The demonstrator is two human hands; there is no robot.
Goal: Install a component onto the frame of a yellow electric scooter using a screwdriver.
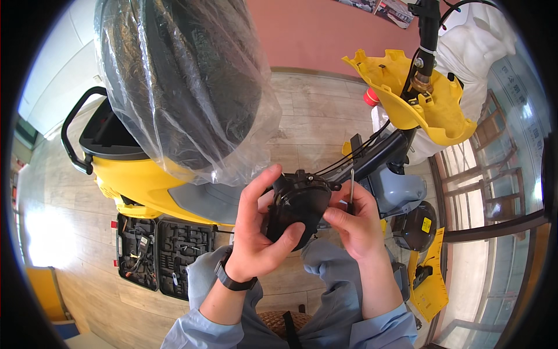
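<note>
My left hand (254, 239) is closed around a black rounded plastic housing (303, 206), its thumb across the smooth front and its fingers along the far side. Small tabs and fittings stick out along the housing's upper rim. A slim screwdriver (351, 185) sits in my right hand (359, 225), its metal shaft pointing up and away from the housing. The thumb and fingertips of that hand are at the housing's right edge. Both hands are above my knees, in front of a partly stripped yellow scooter (136, 181).
Clear plastic wraps the raised dark seat (180, 81). An opened tool case (138, 251) lies on the floor at left. At right stand the bare steering column (429, 41), a yellow cover (401, 110) and a grey panel (401, 191). A yellow panel (431, 291) lies by the glass door.
</note>
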